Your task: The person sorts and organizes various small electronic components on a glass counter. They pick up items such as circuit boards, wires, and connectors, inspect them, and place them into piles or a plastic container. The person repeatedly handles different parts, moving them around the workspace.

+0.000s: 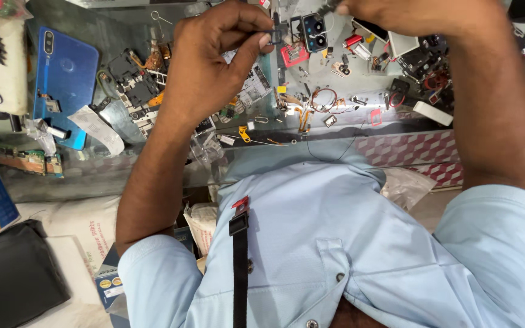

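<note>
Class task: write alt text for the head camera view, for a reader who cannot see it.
Seen from above, a person's left hand pinches a small dark part over a glass counter strewn with phone parts, while the right hand holds a thin tool beside it. A blue phone lies at left.

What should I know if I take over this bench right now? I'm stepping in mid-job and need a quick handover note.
Left hand: fingertips pinch a small dark part.
Right hand: raised at the top edge, holding a thin tool over the camera module piece.
Blue phone lies back up at the left of the glass counter; loose boards, screws and flex cables are scattered between.
Small part not yet set down.
</note>
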